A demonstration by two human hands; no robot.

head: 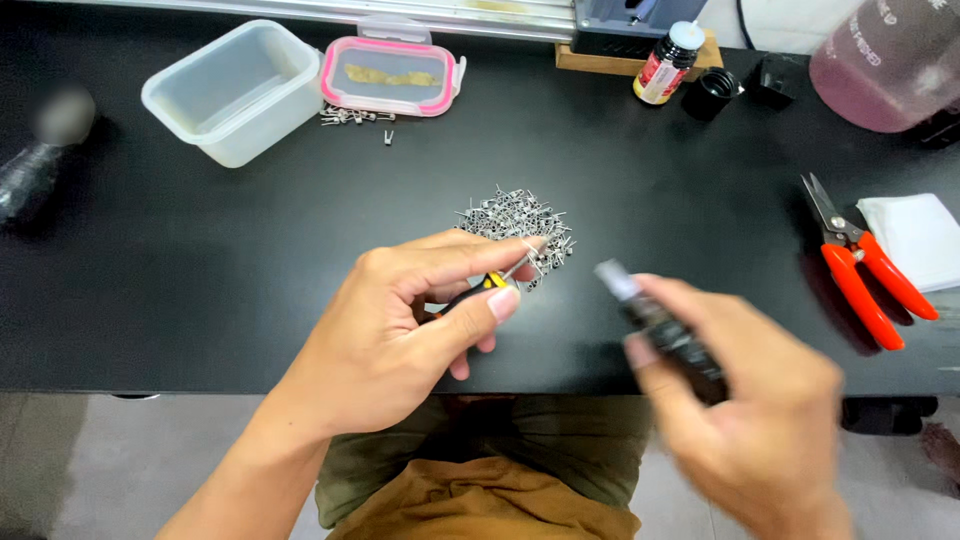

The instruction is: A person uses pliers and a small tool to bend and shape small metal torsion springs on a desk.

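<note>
My left hand (400, 330) grips a small tool with a black and yellow handle (480, 290); its thin metal tip (522, 262) touches the near edge of a pile of small metal coil pieces (518, 222) on the black table (200, 270). My right hand (750, 400) holds a dark cylindrical device with a pale tip (655, 325), blurred by motion, just right of the pile and tilted toward it.
A clear plastic tub (235, 90) and a pink-rimmed lidded box (392, 75) stand at the back left, with a few loose coil pieces (352, 117) beside them. A small bottle (665, 62), a black cap (712, 93), a large pink jug (885, 65), red-handled cutters (860, 265) and white tissue (915, 235) lie at the right.
</note>
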